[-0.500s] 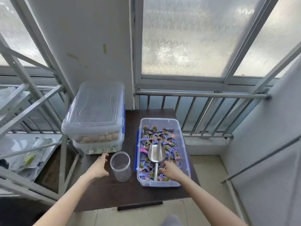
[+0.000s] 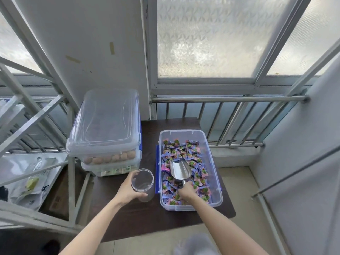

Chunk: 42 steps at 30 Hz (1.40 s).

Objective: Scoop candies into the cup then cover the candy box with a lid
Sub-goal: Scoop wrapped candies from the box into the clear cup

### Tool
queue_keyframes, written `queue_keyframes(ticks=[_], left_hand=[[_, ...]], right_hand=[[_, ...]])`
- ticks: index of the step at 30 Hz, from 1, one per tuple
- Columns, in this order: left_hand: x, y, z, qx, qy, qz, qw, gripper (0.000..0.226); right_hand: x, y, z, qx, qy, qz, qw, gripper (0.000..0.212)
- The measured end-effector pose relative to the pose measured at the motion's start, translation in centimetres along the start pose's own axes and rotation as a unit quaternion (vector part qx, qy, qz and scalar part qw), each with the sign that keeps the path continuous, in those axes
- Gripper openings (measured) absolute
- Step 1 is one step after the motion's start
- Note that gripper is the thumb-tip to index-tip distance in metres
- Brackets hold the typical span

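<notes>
**Both hands engaged: cup gripped, scoop handle taken**

Dark table point(image 2: 139, 214), seen from above. Task items sit toward its near half.

Left hand point(image 2: 128, 190): wrapped around the clear plastic cup point(image 2: 143, 184), thumb on the near side, fingers curling round the left wall. Cup stands upright on the table, open mouth up, looks empty. It is just left of the candy box, not quite touching as far as can be told.

Right hand point(image 2: 186, 190): inside the candy box point(image 2: 216, 173) at its near end, closed on the handle of the metal scoop point(image 2: 178, 171). Handle itself mostly hidden by the fingers. Scoop bowl points away toward the far end, lying on top of the candies point(image 2: 184, 150), hollow side up and bare of candy.

Candy box: clear, rectangular, open on top, on the right part of the table, long axis running near to far. Wrapped candies, purple and pink with green print, fill the floor of it. Blue latch visible on its left side.

Far left of the table: stack of two clear lidded containers point(image 2: 103, 129); the upper one shows round brownish items through its wall. Top lid point(image 2: 106, 116) closed on the stack.

Behind: metal railing point(image 2: 228, 98) and frosted windows.
</notes>
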<state>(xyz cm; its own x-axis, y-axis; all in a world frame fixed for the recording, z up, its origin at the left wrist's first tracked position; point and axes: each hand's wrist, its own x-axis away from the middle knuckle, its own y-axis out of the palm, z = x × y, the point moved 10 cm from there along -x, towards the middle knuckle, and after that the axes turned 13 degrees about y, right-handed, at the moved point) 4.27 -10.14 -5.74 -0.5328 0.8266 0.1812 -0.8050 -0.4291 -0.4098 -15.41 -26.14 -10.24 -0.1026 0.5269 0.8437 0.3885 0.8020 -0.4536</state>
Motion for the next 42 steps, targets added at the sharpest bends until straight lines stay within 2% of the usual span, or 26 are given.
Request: queue_keyframes(ticks=[2,3,5,6,7,9,11,14,18,26,30,38,40,42], left_hand=[[-0.5,0.1,-0.3,0.005,-0.007,0.013,1.000,0.101],[-0.8,0.2,-0.4,0.006,-0.009,0.019,1.000,0.097],[-1.2,0.4,-0.6,0.011,-0.006,0.036,0.999,0.086],[-1.4,0.4,-0.8,0.014,-0.004,0.048,0.999,0.082],[-1.5,0.3,-0.9,0.013,-0.003,0.057,0.998,0.080],[-1.7,0.3,-1.0,0.012,-0.001,0.068,0.998,0.081],[-1.7,0.4,-1.0,0.017,0.003,0.066,0.998,0.083],[-1.6,0.3,-0.8,0.021,0.003,0.058,0.998,0.095],[-1.6,0.5,-0.9,0.025,0.006,0.057,0.998,0.097],[-1.5,0.8,-0.9,0.037,0.007,0.067,0.997,0.100],[-1.4,0.8,-0.9,0.043,0.005,0.066,0.997,0.099],[-1.5,0.8,-1.0,0.058,0.014,0.069,0.996,0.082],[-1.6,0.9,-1.1,0.061,0.017,0.069,0.996,0.078],[-1.7,0.9,-1.2,0.063,0.018,0.071,0.995,0.077]], right_hand=[[-0.1,-0.9,-0.5,0.043,-0.022,0.024,0.999,0.060],[0.1,-1.4,-0.8,0.067,-0.042,0.035,0.996,0.054],[0.4,-2.8,-1.3,0.095,-0.073,0.062,0.991,0.021],[0.7,-3.7,-1.6,0.106,-0.091,0.082,0.987,0.010],[1.4,-4.7,-1.8,0.129,-0.099,0.103,0.981,0.009],[2.6,-6.2,-1.9,0.192,-0.109,0.123,0.968,0.015],[3.8,-7.3,-1.9,0.278,-0.114,0.135,0.944,0.012],[4.6,-9.2,-1.3,0.356,-0.108,0.155,0.915,0.016],[6.1,-11.6,0.1,0.410,-0.092,0.168,0.892,0.033],[9.3,-12.7,-0.8,0.516,-0.077,0.203,0.828,0.027],[9.2,-12.6,-0.4,0.553,-0.056,0.188,0.810,0.037],[8.4,-11.0,-1.7,0.596,-0.092,0.213,0.769,0.030],[8.0,-10.9,-2.0,0.599,-0.088,0.210,0.768,0.023],[7.5,-11.2,-2.3,0.578,-0.090,0.220,0.781,0.018]])
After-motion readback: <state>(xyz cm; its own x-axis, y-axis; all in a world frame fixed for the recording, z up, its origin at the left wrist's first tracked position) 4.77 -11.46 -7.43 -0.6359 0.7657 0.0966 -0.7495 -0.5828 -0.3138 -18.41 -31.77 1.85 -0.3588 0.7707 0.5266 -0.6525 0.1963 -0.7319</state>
